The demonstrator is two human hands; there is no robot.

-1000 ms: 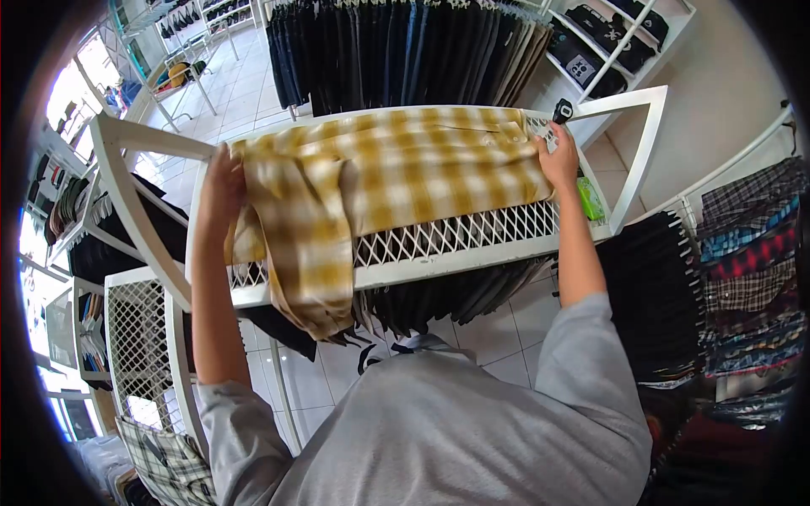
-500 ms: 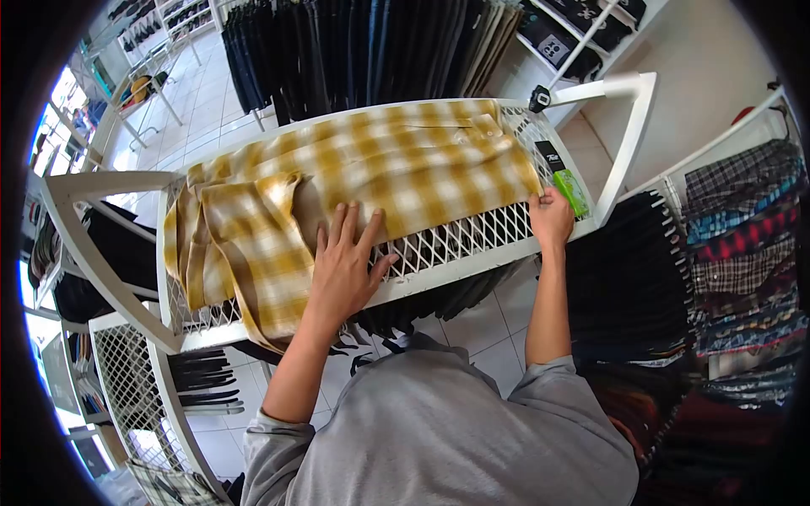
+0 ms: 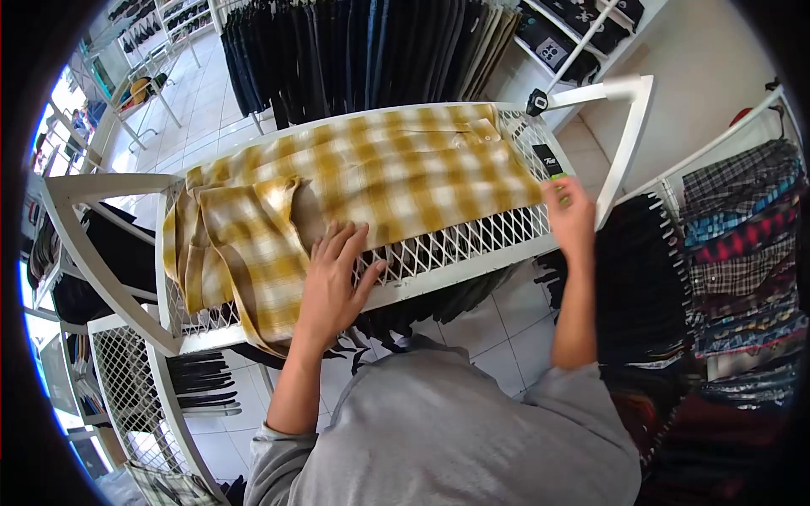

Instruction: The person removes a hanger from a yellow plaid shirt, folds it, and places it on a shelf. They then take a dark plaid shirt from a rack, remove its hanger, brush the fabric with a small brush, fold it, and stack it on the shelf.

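A yellow and white plaid shirt [image 3: 405, 181] lies partly folded on a white mesh-topped rack [image 3: 472, 244]. Its left part is doubled over in loose folds. My left hand [image 3: 333, 270] rests with fingers spread on the lower edge of the cloth, fingertips on the shirt. At the shirt's right lower corner, my right hand [image 3: 571, 218] has its fingers curled in a pinch at the fabric's edge; it is slightly blurred. Behind that hand a bright green item [image 3: 560, 179] is mostly hidden, next to a black tag [image 3: 548, 159].
A black wristwatch [image 3: 537, 102] is on the rack's far right frame. Dark trousers [image 3: 337, 59] hang behind the rack. Plaid garments [image 3: 742, 228] and black clothes [image 3: 629, 278] hang to the right. White curved rails [image 3: 105, 253] rise at the rack's left end.
My right hand has moved to the right and slightly up, now covering most of the green item. My left hand has slid slightly left and down along the cloth.
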